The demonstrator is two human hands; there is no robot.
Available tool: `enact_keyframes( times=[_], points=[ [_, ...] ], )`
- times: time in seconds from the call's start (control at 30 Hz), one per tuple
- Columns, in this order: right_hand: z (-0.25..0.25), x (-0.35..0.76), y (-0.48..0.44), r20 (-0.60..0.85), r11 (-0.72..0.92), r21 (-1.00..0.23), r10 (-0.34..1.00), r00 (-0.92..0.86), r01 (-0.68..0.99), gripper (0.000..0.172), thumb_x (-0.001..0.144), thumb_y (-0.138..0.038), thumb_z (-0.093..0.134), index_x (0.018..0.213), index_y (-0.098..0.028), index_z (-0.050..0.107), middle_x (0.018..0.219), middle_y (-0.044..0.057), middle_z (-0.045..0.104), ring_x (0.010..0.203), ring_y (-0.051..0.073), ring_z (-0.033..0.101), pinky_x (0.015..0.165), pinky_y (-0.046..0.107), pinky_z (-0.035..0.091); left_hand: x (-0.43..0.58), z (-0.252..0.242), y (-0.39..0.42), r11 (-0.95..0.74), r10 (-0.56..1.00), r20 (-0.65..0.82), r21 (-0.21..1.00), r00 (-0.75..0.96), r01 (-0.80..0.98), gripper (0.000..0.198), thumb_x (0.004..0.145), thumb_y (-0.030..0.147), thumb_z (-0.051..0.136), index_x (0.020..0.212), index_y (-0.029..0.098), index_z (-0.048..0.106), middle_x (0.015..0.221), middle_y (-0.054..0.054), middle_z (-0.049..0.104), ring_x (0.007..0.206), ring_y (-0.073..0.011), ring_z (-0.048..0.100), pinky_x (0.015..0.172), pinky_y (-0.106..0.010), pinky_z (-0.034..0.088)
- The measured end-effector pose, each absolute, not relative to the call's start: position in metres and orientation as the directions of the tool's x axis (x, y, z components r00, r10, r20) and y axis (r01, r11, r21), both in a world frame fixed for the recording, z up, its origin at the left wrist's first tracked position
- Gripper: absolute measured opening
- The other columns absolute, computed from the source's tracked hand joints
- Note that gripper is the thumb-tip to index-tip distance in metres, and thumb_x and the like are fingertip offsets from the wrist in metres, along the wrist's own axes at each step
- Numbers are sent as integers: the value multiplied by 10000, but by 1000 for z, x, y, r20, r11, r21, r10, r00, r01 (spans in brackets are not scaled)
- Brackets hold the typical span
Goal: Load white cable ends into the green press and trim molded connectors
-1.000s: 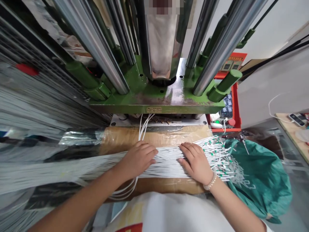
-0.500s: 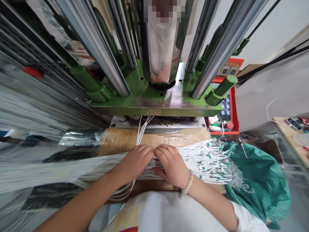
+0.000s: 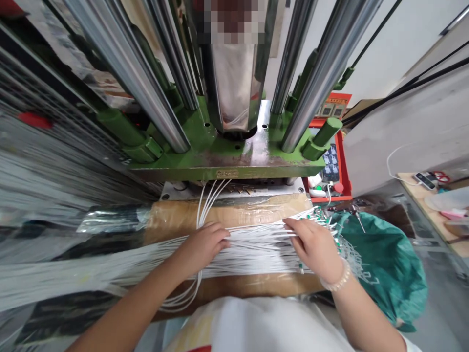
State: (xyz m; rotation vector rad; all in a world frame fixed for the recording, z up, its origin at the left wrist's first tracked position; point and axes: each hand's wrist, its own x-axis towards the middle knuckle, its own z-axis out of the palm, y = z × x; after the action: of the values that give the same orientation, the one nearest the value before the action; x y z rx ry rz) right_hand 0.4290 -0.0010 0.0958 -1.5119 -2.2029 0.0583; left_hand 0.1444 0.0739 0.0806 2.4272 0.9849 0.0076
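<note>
A thick band of thin white cables [image 3: 252, 249] lies across a cardboard-covered ledge [image 3: 242, 215] in front of a green press. My left hand [image 3: 203, 247] lies on the band near its middle, fingers bent, pinching a few strands. My right hand [image 3: 317, 247] is farther right, fingers closed on a few cables that it draws toward their green-tipped ends [image 3: 324, 220]. Several white cables [image 3: 207, 195] run from under my left hand up into the press mould.
The green press plate [image 3: 227, 159] with chrome columns [image 3: 142, 73] rises straight ahead. A green cloth [image 3: 381, 264] lies at the right under the cable ends. A red control box [image 3: 331, 161] stands behind it. A wooden bench [image 3: 436, 205] sits far right.
My right hand slid left until it met my left hand, then moved back right along the cables with a few strands. My left hand stayed in place.
</note>
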Motion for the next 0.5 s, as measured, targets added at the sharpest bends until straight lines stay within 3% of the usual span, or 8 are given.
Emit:
enact_keyframes(
  times=[0.13,0.27,0.33,0.43,0.5],
  points=[
    [85,417,3,269,349,-393,928,-257,851,234,901,-157,398,1015,-155,603,802,61,640,727,192,586,651,305,456,138,90,74,-602,648,-180,474,740,643,168,896,249,513,749,173,539,829,-28,565,861,-197,503,762,-305,398],
    [106,400,9,275,398,-502,915,-294,768,221,926,-193,395,996,-168,603,827,57,646,762,185,585,688,303,461,135,102,68,-549,671,-187,526,718,650,111,914,209,418,937,184,524,935,-38,565,900,-183,510,798,-303,415],
    [112,387,13,247,449,-541,893,-376,711,169,921,-251,469,999,-178,600,863,51,652,807,183,588,728,297,465,132,108,67,-585,602,-178,565,778,582,166,906,161,360,907,196,523,918,-33,564,896,-174,511,800,-294,423],
    [102,366,17,140,504,-507,849,-510,700,195,842,-293,611,1010,-195,595,849,31,661,798,193,607,711,284,474,114,119,70,-590,545,-81,670,835,451,240,909,145,294,903,213,524,922,-38,574,892,-161,533,802,-277,453],
    [89,360,16,81,477,-440,865,-496,761,174,829,-226,586,1000,-195,595,759,23,655,704,199,617,629,280,469,92,126,76,-528,683,76,738,726,420,253,933,208,269,963,227,520,959,-47,579,875,-163,559,754,-278,482]
  ],
)
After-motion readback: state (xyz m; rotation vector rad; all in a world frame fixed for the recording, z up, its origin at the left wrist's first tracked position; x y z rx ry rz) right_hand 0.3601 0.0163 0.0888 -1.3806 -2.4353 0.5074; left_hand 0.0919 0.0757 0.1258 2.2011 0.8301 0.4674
